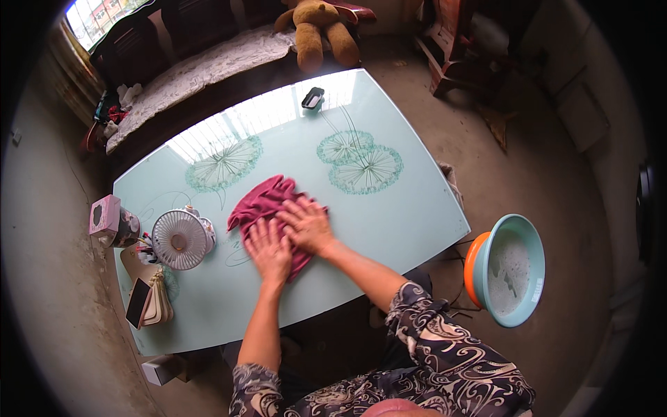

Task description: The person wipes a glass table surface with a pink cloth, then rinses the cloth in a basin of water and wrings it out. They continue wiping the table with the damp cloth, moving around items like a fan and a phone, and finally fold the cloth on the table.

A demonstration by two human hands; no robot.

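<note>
A crumpled dark pink cloth [260,200] lies on the pale green glass tabletop [365,224], near its middle. Flat on the cloth's lower left part rests my left hand [269,251], palm down with the fingers slightly apart. My right hand [308,224] presses on the cloth just up and to the right, its fingers spread and also palm down. The two hands are side by side, nearly touching. Neither hand's fingers are curled around the cloth. Green flower patterns show on the glass around it.
A small fan [180,240], a pink box [105,215] and a phone [139,303] on a stand occupy the table's left end. A small black tray [313,98] sits near the far edge. Right of the table is a blue basin [539,271] of sudsy water, with an orange item behind it.
</note>
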